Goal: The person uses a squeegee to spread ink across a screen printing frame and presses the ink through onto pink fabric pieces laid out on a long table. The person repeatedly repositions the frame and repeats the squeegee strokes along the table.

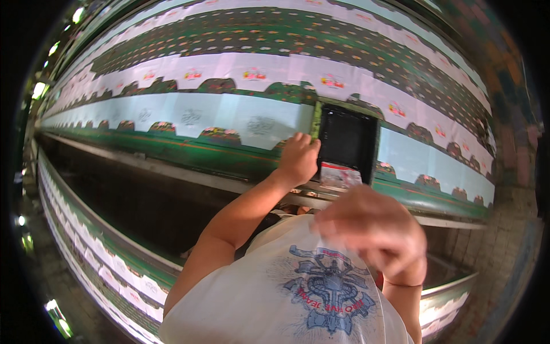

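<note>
My left hand (301, 157) has its fingers curled on the left edge of a green rectangular screen frame (317, 120) with a dark inner surface, which lies on the long printing table beside light blue cut fabric pieces (258, 120). At the frame's near end is a red-and-white block (339, 176), partly hidden. My right hand (369, 226) is raised in front of my white printed T-shirt, just below and right of the frame; motion smears its fingers, so I cannot tell what they hold.
Long green tables (172, 146) run left to right with rows of pink-white pieces (321, 80) and other cut panels. A second table (109, 246) is behind me at the lower left, across a dark gap. A grey floor (510, 241) shows at the right, and lights at the left.
</note>
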`<action>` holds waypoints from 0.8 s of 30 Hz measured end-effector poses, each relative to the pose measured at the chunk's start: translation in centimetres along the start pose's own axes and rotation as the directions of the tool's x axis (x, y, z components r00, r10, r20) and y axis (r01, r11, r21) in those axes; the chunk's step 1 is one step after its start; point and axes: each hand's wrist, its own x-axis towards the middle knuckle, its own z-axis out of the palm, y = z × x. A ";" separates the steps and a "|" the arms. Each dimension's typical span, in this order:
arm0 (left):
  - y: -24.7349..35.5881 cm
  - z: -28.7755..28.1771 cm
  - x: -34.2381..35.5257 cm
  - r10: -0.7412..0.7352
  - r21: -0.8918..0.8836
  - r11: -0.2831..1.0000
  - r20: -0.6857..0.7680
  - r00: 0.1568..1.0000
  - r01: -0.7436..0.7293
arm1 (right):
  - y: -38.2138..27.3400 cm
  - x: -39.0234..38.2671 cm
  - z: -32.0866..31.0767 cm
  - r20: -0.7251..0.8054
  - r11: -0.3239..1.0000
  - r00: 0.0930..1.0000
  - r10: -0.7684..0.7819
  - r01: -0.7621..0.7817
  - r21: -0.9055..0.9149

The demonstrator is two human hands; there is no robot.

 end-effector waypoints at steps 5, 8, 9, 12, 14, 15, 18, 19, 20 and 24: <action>0.4 0.7 0.4 0.013 0.041 0.999 0.020 1.000 -0.014 | -5.6 4.0 8.2 -0.352 0.913 0.862 -0.365 0.406 0.048; -0.1 -0.2 0.2 -0.035 0.044 0.999 0.077 0.996 0.032 | -4.6 7.1 8.1 -0.333 0.777 0.739 -0.586 0.629 0.030; -1.0 -0.2 -0.5 -0.050 0.057 0.997 0.006 0.999 0.050 | -3.8 8.0 8.1 -0.318 0.711 0.683 -0.658 0.702 0.039; -0.4 0.3 0.2 -0.020 0.039 0.999 0.022 1.000 0.019 | -6.1 7.4 7.8 -0.291 0.785 0.737 -0.609 0.613 -0.091; 0.8 0.3 0.8 0.005 0.006 1.000 -0.043 0.999 -0.004 | -7.3 6.0 8.3 -0.324 0.805 0.742 -0.587 0.493 -0.330; 1.1 0.3 0.8 -0.057 -0.078 0.995 0.003 0.998 0.057 | -9.4 6.2 6.4 -0.167 0.794 0.839 -0.518 0.398 -0.460; 0.7 2.3 -0.8 -0.110 -0.176 0.981 -0.135 0.985 0.086 | -14.6 6.9 2.1 0.273 0.533 0.917 -0.291 0.393 -0.749; 0.2 3.5 -1.5 -0.117 -0.197 0.978 -0.216 0.969 0.074 | -15.3 7.0 1.9 0.368 0.439 0.894 -0.257 0.447 -0.780; -0.2 4.2 -2.3 -0.151 -0.230 0.968 -0.219 0.964 0.100 | -16.1 6.5 1.9 0.357 0.404 0.900 -0.249 0.432 -0.806; 0.2 5.2 -3.3 -0.264 -0.416 0.896 -0.219 0.939 0.154 | -16.8 2.3 1.8 0.120 0.519 0.924 -0.363 0.308 -0.797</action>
